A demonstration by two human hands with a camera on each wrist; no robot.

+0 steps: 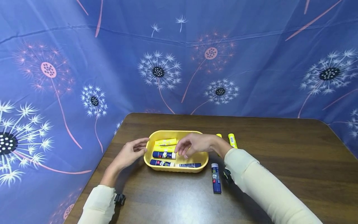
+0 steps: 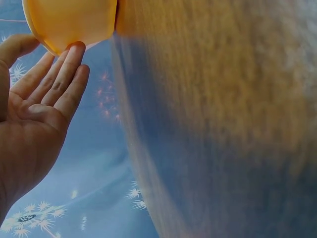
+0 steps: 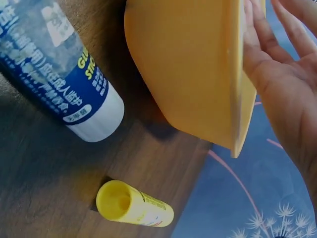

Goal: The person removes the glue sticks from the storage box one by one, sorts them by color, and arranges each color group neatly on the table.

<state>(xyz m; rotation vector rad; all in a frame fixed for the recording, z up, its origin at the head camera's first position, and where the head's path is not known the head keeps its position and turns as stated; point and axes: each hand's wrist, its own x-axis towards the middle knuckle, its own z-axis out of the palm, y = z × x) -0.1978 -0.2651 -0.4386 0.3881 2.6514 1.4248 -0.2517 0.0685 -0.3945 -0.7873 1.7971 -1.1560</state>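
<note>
A yellow plastic basket holds two yellow glue sticks and several dark blue ones, such as a blue glue stick with a white end. My left hand touches the basket's left end, its fingers fairly straight; the left wrist view shows those fingertips against the basket wall. Over the inside of the basket, my right hand has loosely bent fingers pointing down, close by the ends of the glue sticks. Nothing shows between them. The basket rim hides part of this hand in the right wrist view.
Right of the basket, a blue glue stick lies on the brown wooden table. Farther back is a yellow glue stick, with another yellow one partly behind my right wrist. A blue dandelion-print cloth hangs behind the table.
</note>
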